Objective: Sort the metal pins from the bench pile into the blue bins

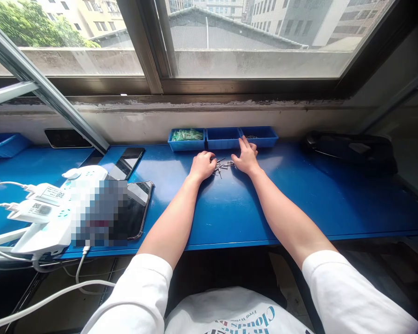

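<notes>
"Grip, left hand (204,165)?"

"Can't be told: fingers are being held curled over the metal pins (226,165), so any pinch is being hidden."

"Right hand (245,157)?"

"Being held open, thumb parted from stretched fingers, tips where the middle bin (223,144) and right bin (266,141) are meeting."

"Pins where?"

"Loosely heaped on the blue table (226,213) between both hands; probably being hemmed in against scattering."

"Bins?"

"Being lined up by the wall (135,123), likely for reach; green packets (186,134) are being held in the left bin (186,147)."
</notes>
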Demonstrator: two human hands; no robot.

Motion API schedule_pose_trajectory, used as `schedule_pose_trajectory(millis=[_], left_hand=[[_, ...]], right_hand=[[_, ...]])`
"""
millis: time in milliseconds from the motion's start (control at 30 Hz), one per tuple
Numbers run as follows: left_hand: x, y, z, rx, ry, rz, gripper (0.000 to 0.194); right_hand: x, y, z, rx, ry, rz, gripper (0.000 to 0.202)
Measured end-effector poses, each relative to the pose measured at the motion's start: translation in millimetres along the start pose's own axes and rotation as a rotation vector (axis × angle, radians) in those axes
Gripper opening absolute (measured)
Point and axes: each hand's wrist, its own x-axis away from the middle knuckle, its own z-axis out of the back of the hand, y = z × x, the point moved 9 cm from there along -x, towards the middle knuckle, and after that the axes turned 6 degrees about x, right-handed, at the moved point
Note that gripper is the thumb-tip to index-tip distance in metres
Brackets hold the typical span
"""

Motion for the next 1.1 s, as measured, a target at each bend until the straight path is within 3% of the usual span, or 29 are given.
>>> schedule_pose_trajectory(millis=[167, 333, 467, 633, 1100], left_hand=[[0, 1, -2.6, -0.014, -0.029, -0.014, 0.029], [0, 3, -3.6, -0.027, -0.045, -0.021, 0.029], [1, 3, -4.6, -0.029, -0.044, -0.024, 0.028], [1, 3, -5.3, -0.033, -0.032, -0.03, 0.026], [1, 2, -6.3, -0.038, -0.036, -0.043, 0.025]], right_hand=[[6, -18, 13, -0.028, 0.064, 0.077, 0.043], [15, -36, -5, -0.029, -0.141, 0.198, 0.033], [19, -40, -16, -0.056, -0.211, 0.253, 0.017], [17, -42, -20, -0.104, -0.217, 0.291, 0.015], [19, -48, -25, 0.04, -0.32, 0.286, 0.019]])
